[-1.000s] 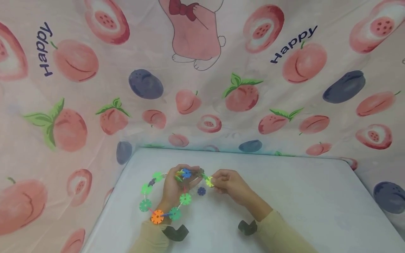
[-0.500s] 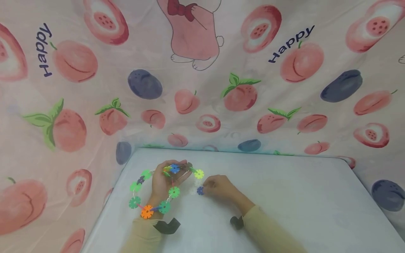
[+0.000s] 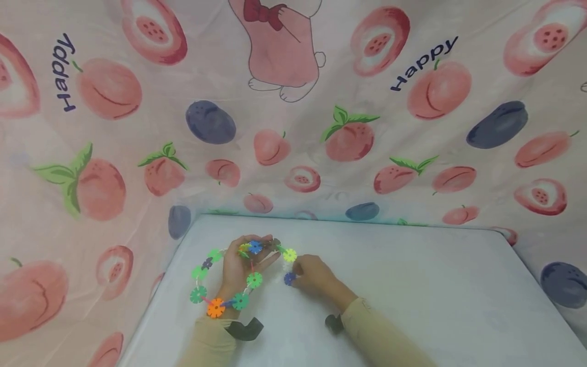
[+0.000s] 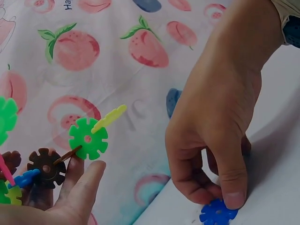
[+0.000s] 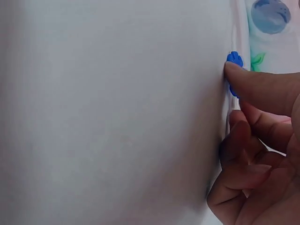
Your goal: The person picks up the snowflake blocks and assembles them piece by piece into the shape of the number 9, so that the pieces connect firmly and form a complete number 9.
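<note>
My left hand (image 3: 235, 270) is palm up and holds a looped chain of notched plastic snowflake discs (image 3: 216, 308), in green, orange, blue, brown and other colours. The loop hangs round the wrist side of that hand. At the chain's free end a yellow disc (image 4: 110, 118) slots into a green disc (image 4: 96, 143), above the left thumb. Thumb and finger of my right hand (image 3: 317, 278) pinch a loose blue snowflake disc (image 4: 217, 214) down at the table. Fingers partly cover this disc in the right wrist view.
The white table (image 3: 412, 285) runs out to a fruit-printed cloth (image 3: 312, 122) hanging behind and at the sides. Dark bands (image 3: 245, 329) sit at both wrists, over beige sleeves (image 3: 380, 331).
My right hand has let go of the yellow disc, moved down and left, and taken hold of the blue disc on the table. The left hand and chain have shifted slightly left.
</note>
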Action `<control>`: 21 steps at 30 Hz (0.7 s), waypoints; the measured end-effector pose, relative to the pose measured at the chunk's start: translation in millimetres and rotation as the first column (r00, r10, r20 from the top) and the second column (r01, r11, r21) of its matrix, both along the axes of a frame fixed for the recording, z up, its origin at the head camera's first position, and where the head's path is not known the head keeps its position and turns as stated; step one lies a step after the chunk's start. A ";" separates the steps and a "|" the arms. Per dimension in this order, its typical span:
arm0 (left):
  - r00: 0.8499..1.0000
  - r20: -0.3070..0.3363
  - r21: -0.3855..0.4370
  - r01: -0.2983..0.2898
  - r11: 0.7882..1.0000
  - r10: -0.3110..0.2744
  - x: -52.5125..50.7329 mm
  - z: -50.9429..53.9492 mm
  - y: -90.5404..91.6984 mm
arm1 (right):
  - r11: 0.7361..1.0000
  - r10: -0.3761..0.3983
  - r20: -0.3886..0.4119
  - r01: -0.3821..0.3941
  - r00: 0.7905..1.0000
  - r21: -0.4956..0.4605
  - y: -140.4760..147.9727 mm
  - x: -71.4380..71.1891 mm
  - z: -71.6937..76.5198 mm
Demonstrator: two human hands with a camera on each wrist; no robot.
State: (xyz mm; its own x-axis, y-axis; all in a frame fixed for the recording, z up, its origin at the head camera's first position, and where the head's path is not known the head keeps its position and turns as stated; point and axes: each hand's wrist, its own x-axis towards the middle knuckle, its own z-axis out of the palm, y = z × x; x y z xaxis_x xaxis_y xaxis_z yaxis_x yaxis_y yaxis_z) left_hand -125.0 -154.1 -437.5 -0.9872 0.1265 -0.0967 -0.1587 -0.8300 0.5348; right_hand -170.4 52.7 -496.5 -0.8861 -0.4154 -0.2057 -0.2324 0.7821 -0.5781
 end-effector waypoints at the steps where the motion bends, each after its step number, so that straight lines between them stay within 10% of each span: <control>1: 1.000 0.008 0.007 -0.004 1.000 0.003 0.2 -0.1 0.5 | 1.000 0.001 0.003 -0.001 1.000 -0.003 -0.1 0.0 -0.3; 10: 0.997 0.061 -0.023 -0.043 0.999 0.044 -1.1 -3.7 -0.7 | 0.985 0.055 0.008 -0.053 0.998 -0.163 14.0 -1.3 2.1; 21: 0.995 0.045 -0.077 -0.085 0.993 0.088 -1.1 -4.8 -3.5 | 0.912 -0.081 0.023 0.083 0.996 -0.402 40.5 11.3 37.4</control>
